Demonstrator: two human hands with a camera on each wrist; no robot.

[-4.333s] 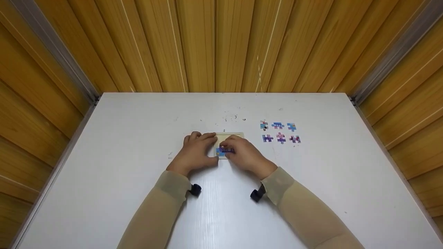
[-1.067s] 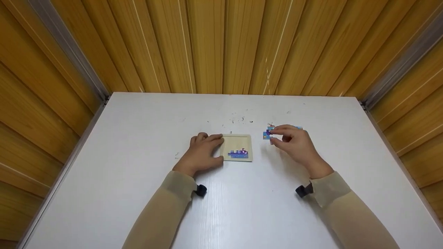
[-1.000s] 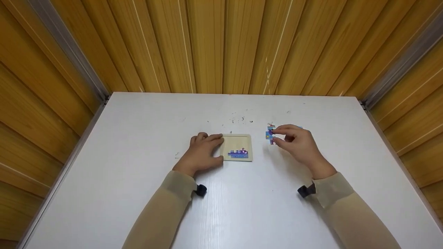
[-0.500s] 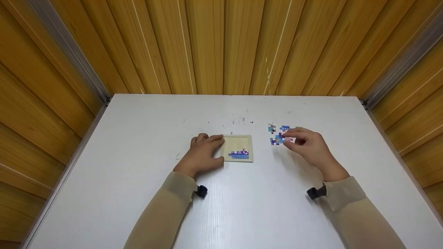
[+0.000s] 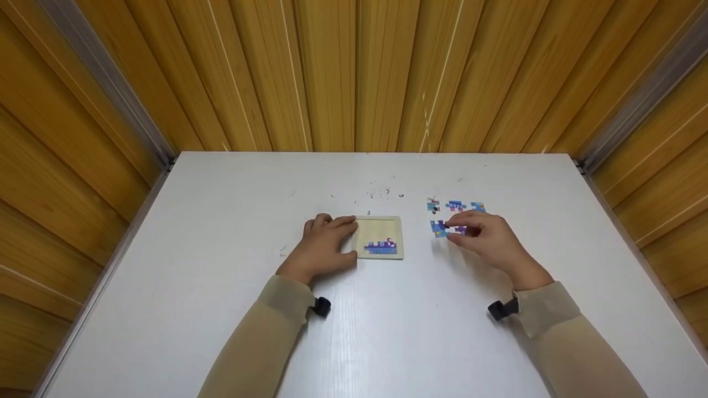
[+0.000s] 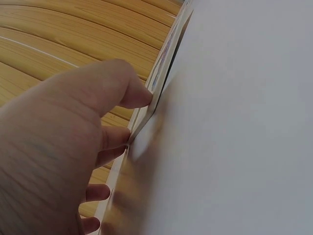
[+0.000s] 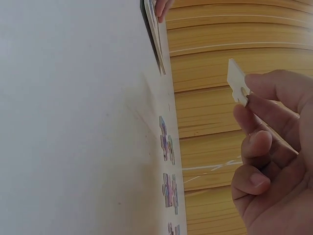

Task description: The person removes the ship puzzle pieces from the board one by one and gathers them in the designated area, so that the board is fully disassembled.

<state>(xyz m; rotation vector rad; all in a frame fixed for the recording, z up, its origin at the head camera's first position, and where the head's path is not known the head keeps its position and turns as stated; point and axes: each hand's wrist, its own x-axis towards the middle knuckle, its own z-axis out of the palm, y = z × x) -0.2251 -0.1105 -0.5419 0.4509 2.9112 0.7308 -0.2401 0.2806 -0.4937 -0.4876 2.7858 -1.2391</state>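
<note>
My left hand holds a small pale wooden puzzle tray at its left side, thumb at the near corner and fingers at the far one. Joined purple and blue puzzle pieces lie in the tray's lower right part; its lower left corner is bare. To the right, my right hand pinches a blue and purple jigsaw puzzle piece between thumb and fingers. The right wrist view shows this jigsaw puzzle piece raised off the table, its plain pale side towards the camera.
Beyond my right hand lie several loose puzzle pieces in two rows, the nearer row partly hidden by the held piece and the hand. Small dark marks dot the white table behind the tray. Ribbed wood-look walls rise at the table's back and sides.
Since the oldest frame, my right hand has left the tray and moved right, carrying a piece over the loose ones. Lately it has shifted slightly right and nearer. My left hand stays at the tray.
</note>
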